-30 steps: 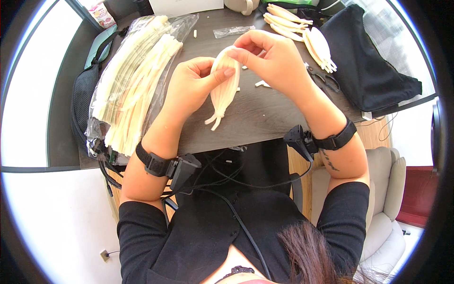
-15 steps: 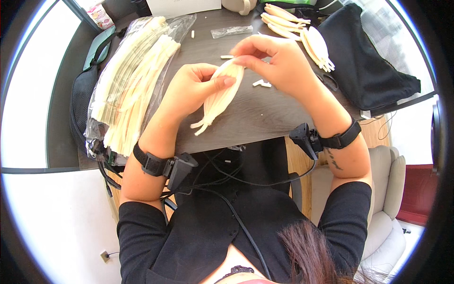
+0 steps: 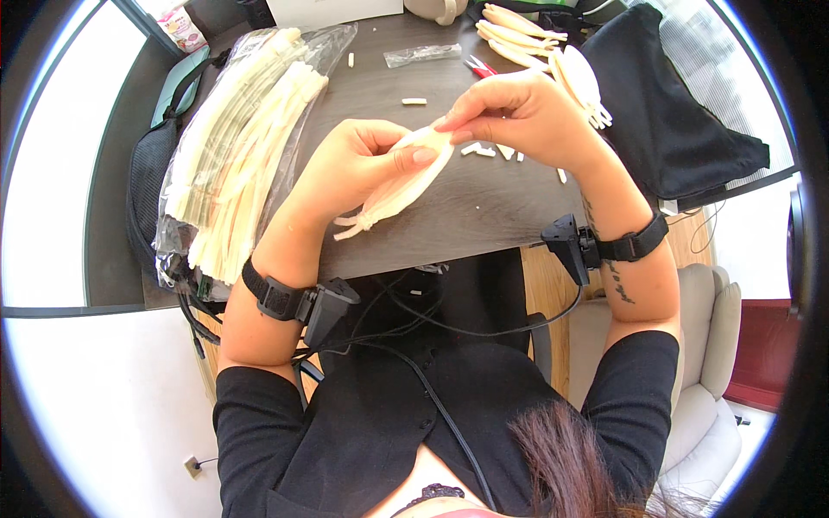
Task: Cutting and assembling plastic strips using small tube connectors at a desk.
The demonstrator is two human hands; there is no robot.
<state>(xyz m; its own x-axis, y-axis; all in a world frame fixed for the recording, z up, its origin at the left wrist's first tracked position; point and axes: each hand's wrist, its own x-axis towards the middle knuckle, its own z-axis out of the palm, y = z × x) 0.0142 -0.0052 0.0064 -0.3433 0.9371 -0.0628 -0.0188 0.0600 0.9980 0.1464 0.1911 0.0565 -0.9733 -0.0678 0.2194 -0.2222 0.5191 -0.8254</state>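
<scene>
Between my two hands is a flat leaf-shaped petal (image 3: 399,193) of cream chenille stems, tilted, with loose stem ends pointing toward the near left. My left hand (image 3: 356,164) pinches its middle, thumb on top. At the petal's far right tip, the thumb and fingertips of my right hand (image 3: 525,105) are pressed together on it. Short white offcuts (image 3: 477,150) lie on the desk below and beyond my right hand. A red-handled tool (image 3: 480,67) pokes out past that hand, mostly hidden. Similar cream petals (image 3: 577,82) are piled at the far right.
A clear bag of long cream chenille stems (image 3: 250,147) covers the desk's left side. A small clear packet (image 3: 423,56) lies at the back, near a white box (image 3: 335,9). Black cloth (image 3: 643,104) drapes over the right side. Cables (image 3: 466,328) from my wristbands hang below the desk edge.
The petal has tilted flatter, its loose ends swinging left. My right hand has moved slightly right and down, uncovering the red-handled tool and more offcuts. My left hand has barely moved.
</scene>
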